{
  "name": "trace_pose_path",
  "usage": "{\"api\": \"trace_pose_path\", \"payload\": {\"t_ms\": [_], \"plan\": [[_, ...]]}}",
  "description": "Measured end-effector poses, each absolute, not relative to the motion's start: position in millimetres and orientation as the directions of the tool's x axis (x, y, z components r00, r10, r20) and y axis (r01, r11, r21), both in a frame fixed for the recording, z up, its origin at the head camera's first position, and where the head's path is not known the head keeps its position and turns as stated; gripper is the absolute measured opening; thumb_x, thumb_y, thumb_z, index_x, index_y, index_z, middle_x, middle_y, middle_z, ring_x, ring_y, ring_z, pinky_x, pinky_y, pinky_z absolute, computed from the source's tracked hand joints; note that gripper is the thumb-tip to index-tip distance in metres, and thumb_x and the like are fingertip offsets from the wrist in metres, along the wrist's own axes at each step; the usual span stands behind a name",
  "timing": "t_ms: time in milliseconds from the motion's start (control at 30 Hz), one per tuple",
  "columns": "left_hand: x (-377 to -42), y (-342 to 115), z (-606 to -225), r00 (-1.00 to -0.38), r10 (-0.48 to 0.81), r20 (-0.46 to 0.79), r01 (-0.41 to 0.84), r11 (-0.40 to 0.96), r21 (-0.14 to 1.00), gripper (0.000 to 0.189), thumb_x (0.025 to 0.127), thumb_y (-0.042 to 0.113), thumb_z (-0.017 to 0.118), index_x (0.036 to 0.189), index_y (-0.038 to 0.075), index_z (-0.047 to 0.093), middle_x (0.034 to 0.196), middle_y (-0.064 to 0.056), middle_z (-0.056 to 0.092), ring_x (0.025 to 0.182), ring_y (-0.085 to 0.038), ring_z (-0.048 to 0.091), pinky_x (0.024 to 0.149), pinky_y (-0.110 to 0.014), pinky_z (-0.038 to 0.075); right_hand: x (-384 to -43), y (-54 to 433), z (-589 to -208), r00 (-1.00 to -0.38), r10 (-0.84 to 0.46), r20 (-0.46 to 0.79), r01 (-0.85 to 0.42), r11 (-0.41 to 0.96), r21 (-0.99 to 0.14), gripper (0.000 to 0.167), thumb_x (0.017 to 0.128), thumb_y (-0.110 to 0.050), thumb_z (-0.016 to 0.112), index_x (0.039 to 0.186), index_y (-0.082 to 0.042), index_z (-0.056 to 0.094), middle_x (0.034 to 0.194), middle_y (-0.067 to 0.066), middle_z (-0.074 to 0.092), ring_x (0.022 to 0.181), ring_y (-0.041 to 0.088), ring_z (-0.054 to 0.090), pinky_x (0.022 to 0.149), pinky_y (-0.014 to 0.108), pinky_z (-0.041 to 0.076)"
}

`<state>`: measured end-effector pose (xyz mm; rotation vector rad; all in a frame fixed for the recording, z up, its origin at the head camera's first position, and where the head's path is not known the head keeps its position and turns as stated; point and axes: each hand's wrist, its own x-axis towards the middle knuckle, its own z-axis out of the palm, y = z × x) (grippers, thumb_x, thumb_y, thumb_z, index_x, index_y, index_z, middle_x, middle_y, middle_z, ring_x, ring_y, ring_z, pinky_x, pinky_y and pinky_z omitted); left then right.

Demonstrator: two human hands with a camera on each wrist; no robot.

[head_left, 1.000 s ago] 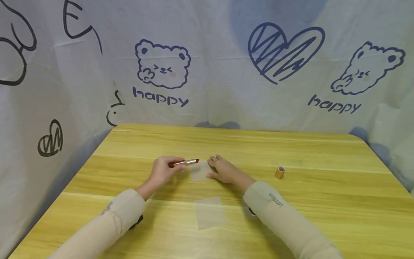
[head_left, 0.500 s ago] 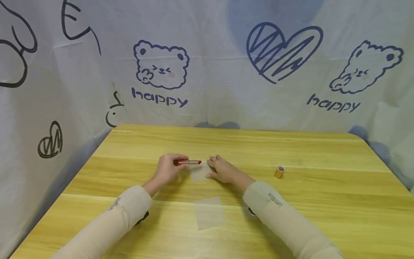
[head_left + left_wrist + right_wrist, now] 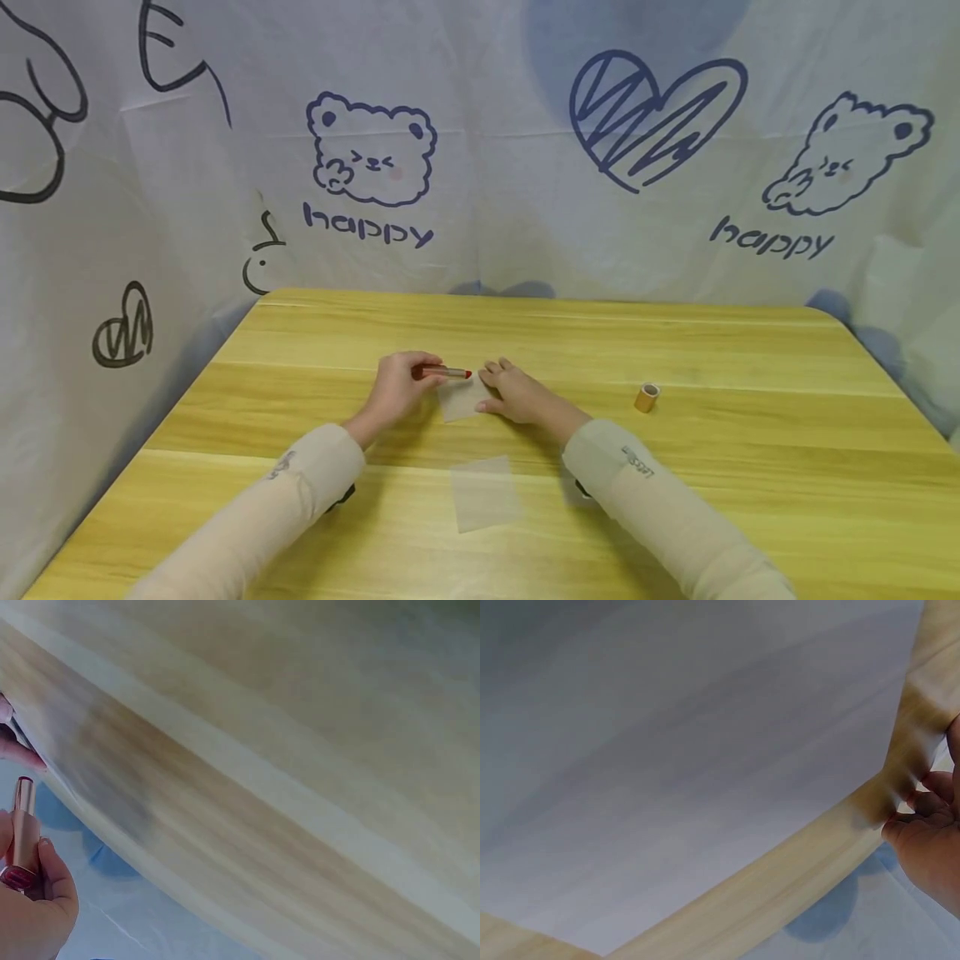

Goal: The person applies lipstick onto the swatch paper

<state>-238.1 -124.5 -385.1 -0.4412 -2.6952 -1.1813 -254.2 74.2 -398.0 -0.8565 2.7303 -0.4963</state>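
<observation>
In the head view my left hand (image 3: pixel 397 385) pinches a red lipstick (image 3: pixel 448 372) with a metallic barrel, its bullet bare and pointing right. The lipstick's red tip is over the upper part of a small translucent paper square (image 3: pixel 457 403). From the right, my right hand (image 3: pixel 517 393) rests on that square's right edge, fingers extended. The left wrist view has the lipstick (image 3: pixel 26 836) held between thumb and fingers, with right-hand fingertips (image 3: pixel 22 754) beyond it. Fingers of the right hand (image 3: pixel 930 817) lie at the far right of its wrist view.
A second translucent square (image 3: pixel 483 493) lies nearer on the wooden table (image 3: pixel 735 500); it fills much of the right wrist view. A short orange-gold hollow cap (image 3: pixel 647 397) stands to the right of the hands. White cloth (image 3: pixel 517 217) with drawings hangs behind and at the sides.
My left hand has moved right and slightly away with the lipstick, bringing its tip closer to my right hand. The right hand and both squares stay in place.
</observation>
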Motion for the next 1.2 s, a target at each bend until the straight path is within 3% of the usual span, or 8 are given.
{"api": "trace_pose_path", "payload": {"t_ms": [167,633,1200], "plan": [[-240,-121,-386,-0.937,0.201,0.284,0.343,0.669,0.659,0.023,0.075,0.008,0.075,0.094,-0.004,0.070,0.090,-0.018,0.070,0.073,-0.020,0.062,0.061,-0.027,0.051,-254,74,-398,-0.798,-0.591,-0.121,-0.509,0.767,-0.391,0.061,0.093,-0.030,0.055,0.139,0.005,0.036,0.147,0.025,0.030,0.137,0.046,0.021,0.113,0.050,0.023],[-242,-114,-388,-0.922,0.234,0.307,0.383,0.653,0.653,0.022,0.075,0.005,0.075,0.094,-0.005,0.070,0.088,-0.018,0.071,0.074,-0.022,0.065,0.063,-0.029,0.054,-255,74,-400,-0.793,-0.598,-0.115,-0.516,0.761,-0.393,0.060,0.093,-0.030,0.054,0.139,0.006,0.036,0.146,0.025,0.031,0.136,0.046,0.022,0.112,0.050,0.024],[-245,-107,-386,-0.945,0.193,0.266,0.324,0.669,0.668,0.022,0.074,0.002,0.075,0.094,-0.004,0.068,0.085,-0.015,0.070,0.071,-0.019,0.062,0.062,-0.026,0.052,-254,75,-398,-0.799,-0.592,-0.105,-0.514,0.763,-0.393,0.060,0.092,-0.029,0.056,0.137,0.007,0.037,0.146,0.025,0.032,0.136,0.046,0.024,0.112,0.050,0.025]]}}
